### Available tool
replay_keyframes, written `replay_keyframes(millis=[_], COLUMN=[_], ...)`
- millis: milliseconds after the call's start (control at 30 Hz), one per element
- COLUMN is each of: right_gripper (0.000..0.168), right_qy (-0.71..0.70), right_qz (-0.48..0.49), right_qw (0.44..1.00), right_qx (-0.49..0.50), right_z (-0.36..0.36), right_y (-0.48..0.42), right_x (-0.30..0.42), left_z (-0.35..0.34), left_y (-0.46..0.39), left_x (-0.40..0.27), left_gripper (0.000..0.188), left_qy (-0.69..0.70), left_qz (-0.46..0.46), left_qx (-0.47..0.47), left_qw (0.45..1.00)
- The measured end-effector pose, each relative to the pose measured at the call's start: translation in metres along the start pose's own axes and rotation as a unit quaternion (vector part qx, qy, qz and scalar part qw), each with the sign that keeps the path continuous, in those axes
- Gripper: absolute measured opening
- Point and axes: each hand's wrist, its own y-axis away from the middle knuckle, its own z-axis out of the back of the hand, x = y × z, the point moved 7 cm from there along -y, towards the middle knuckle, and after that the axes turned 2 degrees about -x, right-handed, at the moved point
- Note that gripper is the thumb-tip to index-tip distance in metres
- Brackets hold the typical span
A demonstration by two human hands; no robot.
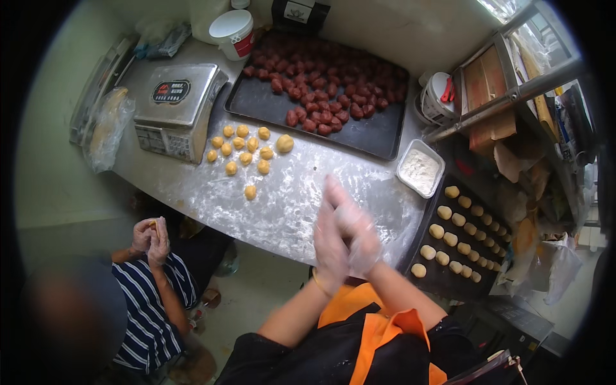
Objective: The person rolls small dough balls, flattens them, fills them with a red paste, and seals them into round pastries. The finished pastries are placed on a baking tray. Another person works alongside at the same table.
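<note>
My left hand (330, 245) and my right hand (362, 233), both in clear plastic gloves, are pressed palm to palm above the floured metal table (288, 211). Motion blurs them, and whatever may lie between the palms is hidden. Beyond them to the left sit several small yellow dough balls (246, 158) and one larger yellow ball (285, 143). A black baking tray (365, 139) at the back bears many dark red balls of filling (323, 107). To the right of my hands stands a plastic tub of white flour (419, 169).
On the right, a dark tray (433, 284) carries rows of pale dough balls (450, 239). A digital scale (178, 110) stands at the left, a white bucket (232, 36) behind it. A co-worker's gloved hands (153, 239) hold something yellowish. Metal shelving (505, 98) rises at right.
</note>
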Motion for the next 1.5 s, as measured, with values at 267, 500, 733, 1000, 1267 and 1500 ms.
replay_keyframes(millis=[267, 500, 733, 1000, 1267, 1500], right_gripper=[0.073, 0.073, 0.085, 0.107, 0.107, 0.073], right_qy=[-0.050, 0.126, 0.139, -0.059, -0.130, -0.269], right_qz=[-0.003, 0.024, 0.191, 0.011, 0.084, 0.025], right_qw=[0.998, 0.991, 0.972, 0.994, 0.985, 0.957], right_qx=[0.033, 0.041, -0.007, -0.090, -0.079, -0.108], right_z=[-0.013, -0.013, 0.017, 0.017, 0.087, 0.142], right_y=[0.016, 0.024, 0.012, 0.037, 0.070, 0.209], right_x=[0.031, 0.067, 0.087, 0.089, 0.085, 0.064], left_z=[-0.005, 0.004, -0.030, -0.055, -0.098, -0.174], left_y=[-0.010, 0.004, 0.042, 0.066, 0.095, 0.100], left_x=[-0.009, -0.052, -0.048, -0.047, -0.063, -0.099], left_gripper=[0.062, 0.070, 0.096, 0.110, 0.108, 0.089], left_qy=[0.390, 0.445, 0.469, 0.347, 0.307, 0.069], left_qz=[0.099, 0.076, 0.089, 0.100, 0.067, -0.117], left_qx=[0.034, 0.059, 0.122, 0.173, 0.194, 0.110], left_qw=[0.915, 0.891, 0.870, 0.917, 0.929, 0.985])
